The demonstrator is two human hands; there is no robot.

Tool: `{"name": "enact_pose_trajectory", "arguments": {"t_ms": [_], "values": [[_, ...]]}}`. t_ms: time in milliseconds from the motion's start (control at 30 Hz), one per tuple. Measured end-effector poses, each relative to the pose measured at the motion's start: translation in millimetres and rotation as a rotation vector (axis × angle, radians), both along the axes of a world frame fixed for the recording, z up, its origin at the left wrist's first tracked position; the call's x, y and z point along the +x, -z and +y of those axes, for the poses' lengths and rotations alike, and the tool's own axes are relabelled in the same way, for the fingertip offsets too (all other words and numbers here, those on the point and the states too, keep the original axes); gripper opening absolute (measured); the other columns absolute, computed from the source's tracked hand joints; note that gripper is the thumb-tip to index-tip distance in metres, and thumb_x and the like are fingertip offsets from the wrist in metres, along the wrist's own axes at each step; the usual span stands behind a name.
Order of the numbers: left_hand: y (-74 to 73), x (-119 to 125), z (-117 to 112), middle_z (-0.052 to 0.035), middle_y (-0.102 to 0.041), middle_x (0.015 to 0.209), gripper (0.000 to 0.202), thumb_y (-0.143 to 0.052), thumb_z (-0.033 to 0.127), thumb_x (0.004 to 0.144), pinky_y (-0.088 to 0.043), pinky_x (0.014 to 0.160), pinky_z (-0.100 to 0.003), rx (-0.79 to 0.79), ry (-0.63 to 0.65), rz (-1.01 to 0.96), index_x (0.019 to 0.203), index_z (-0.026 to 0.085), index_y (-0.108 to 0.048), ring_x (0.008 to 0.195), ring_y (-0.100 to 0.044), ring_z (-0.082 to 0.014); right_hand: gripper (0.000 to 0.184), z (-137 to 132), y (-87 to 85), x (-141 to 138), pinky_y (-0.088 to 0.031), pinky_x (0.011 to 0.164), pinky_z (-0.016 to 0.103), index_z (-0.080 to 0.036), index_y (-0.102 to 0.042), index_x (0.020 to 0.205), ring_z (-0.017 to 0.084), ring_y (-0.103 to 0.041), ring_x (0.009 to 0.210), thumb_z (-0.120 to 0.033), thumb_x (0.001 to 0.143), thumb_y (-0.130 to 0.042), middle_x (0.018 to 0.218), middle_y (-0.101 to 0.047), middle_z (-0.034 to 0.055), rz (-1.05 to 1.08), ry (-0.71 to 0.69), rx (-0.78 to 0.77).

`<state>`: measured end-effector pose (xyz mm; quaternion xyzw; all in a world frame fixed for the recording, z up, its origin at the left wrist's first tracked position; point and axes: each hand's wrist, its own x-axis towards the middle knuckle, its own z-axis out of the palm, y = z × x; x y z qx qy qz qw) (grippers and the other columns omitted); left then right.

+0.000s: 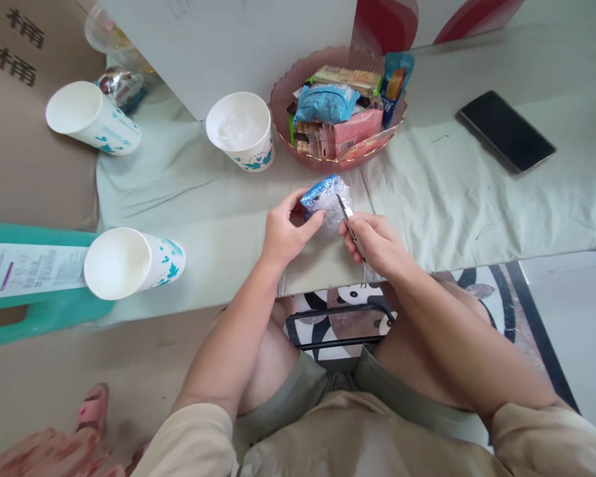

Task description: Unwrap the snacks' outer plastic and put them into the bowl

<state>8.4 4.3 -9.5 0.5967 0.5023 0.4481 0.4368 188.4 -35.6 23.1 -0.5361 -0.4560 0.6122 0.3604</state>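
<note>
My left hand point(289, 228) is closed around a small blue box in clear bubble wrap point(322, 199), held just over the front part of the cloth. My right hand point(372, 242) grips a slim utility knife point(350, 222) with a white and dark handle. Its tip points up and left, against or very near the right side of the wrap; I cannot tell whether it cuts in. Just behind the wrapped box stands a pink glass bowl point(305, 156) heaped with packaged snacks point(328, 103).
A paper cup point(251, 142) with clear plastic inside stands left of the bowl. Two more paper cups point(159, 264) lean at the left, one by a teal container point(54, 308). A black phone point(506, 132) lies at right. White box point(238, 40) behind; another person's pink slipper point(93, 407) at lower left.
</note>
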Motion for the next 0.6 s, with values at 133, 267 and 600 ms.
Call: {"name": "enact_pose_trajectory", "arguments": {"t_ms": [133, 267, 600], "values": [[-3.2, 2, 0, -0.0049, -0.076, 0.096, 0.040, -0.082, 0.039, 0.074, -0.056, 0.080, -0.030, 0.004, 0.043, -0.018, 0.109, 0.020, -0.074, 0.086, -0.070, -0.0191, 0.041, -1, -0.5, -1, -0.033, 0.040, 0.022, -0.021, -0.058, 0.074, 0.008, -0.042, 0.041, -0.059, 0.087, -0.057, 0.052, -0.049, -0.0042, 0.016, -0.024, -0.010], [-9.7, 4, -3, -0.0048, -0.077, 0.096, 0.040, -0.081, 0.041, 0.074, -0.057, 0.079, -0.030, -0.033, 0.052, -0.066, 0.107, 0.020, -0.075, 0.086, -0.070, -0.0186, 0.036, 1, -0.5, -4, -0.033, 0.039, 0.022, -0.020, -0.059, 0.072, 0.008, -0.043, 0.041, -0.052, 0.088, -0.057, 0.054, -0.051, -0.0033, -0.029, -0.049, -0.045], [-17.9, -6, -9, 0.0004, -0.069, 0.087, 0.041, -0.085, 0.048, 0.067, -0.053, 0.069, -0.024, -0.151, -0.147, -0.372, 0.097, 0.024, -0.068, 0.076, -0.063, -0.0126, 0.036, -5, -1.1, 0, -0.036, 0.044, 0.024, -0.019, -0.061, 0.070, 0.010, -0.046, 0.042, -0.051, 0.087, -0.054, 0.051, -0.050, -0.0034, -0.121, -0.189, -0.038]]}}
